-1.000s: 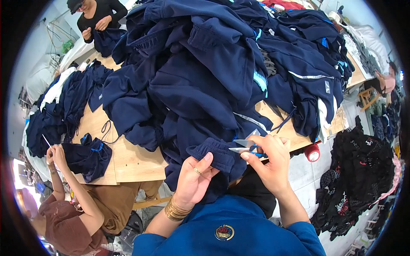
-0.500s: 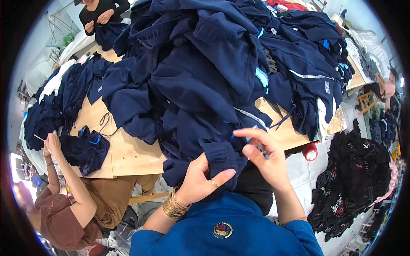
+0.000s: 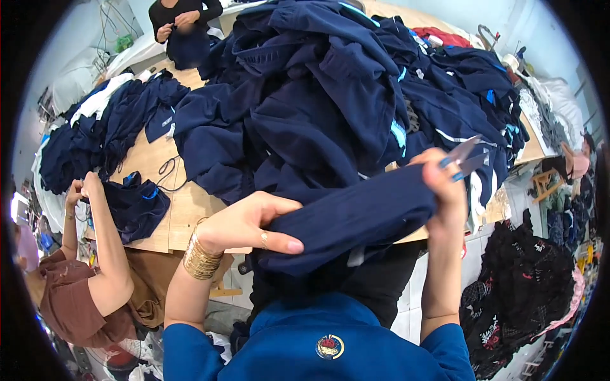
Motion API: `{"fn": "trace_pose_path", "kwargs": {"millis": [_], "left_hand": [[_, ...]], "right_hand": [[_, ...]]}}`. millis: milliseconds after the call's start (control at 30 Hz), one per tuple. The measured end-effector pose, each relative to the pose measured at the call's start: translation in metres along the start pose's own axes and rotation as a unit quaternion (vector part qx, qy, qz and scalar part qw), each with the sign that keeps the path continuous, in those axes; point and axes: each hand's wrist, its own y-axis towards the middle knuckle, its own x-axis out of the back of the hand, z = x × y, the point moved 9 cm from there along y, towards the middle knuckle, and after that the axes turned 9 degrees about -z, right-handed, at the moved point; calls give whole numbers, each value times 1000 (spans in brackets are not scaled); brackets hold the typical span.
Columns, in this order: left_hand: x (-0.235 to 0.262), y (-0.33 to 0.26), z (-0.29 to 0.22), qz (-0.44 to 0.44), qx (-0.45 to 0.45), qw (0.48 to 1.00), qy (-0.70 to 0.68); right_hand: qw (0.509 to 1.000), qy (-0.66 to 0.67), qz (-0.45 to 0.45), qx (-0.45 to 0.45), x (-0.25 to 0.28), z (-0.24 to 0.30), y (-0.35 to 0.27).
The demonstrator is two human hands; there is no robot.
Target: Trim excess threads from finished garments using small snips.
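Note:
A navy garment (image 3: 356,216) is stretched between my two hands in front of my body, its fabric slightly blurred. My left hand (image 3: 251,222), with gold bangles at the wrist, pinches one end, thumb on top. At the other end my right hand (image 3: 445,190) grips the cloth between thumb and fingers. That same hand also holds small scissors (image 3: 471,159); their silver blades point up and to the right, parted, and blue shows where the fingers wrap them. Beyond the garment rises a big heap of navy clothes (image 3: 305,120).
More navy garments (image 3: 454,108) cover the right of the wooden table (image 3: 200,206). On the left, a seated person (image 3: 82,279) handles navy cloth; another person (image 3: 184,19) works at the far side. Black garments (image 3: 521,279) are piled on the floor at right.
The garment has been pulled out sideways; my left hand moved left and my right hand rightward and up, taking hold of its other end. Scissor blades now show beyond my right hand.

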Motion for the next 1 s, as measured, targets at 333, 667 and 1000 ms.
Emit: {"fn": "trace_pose_path", "kwargs": {"millis": [333,667,1000], "left_hand": [[88,-51,3,-244,-65,967,29],[35,-28,-43,-165,-149,963,153],[24,-17,-48,-180,-268,871,371]], "right_hand": [[982,46,-161,81,50,45,0],[959,-231,146,69,-72,16,4],[996,26,35,-79,-48,22,17]]}}
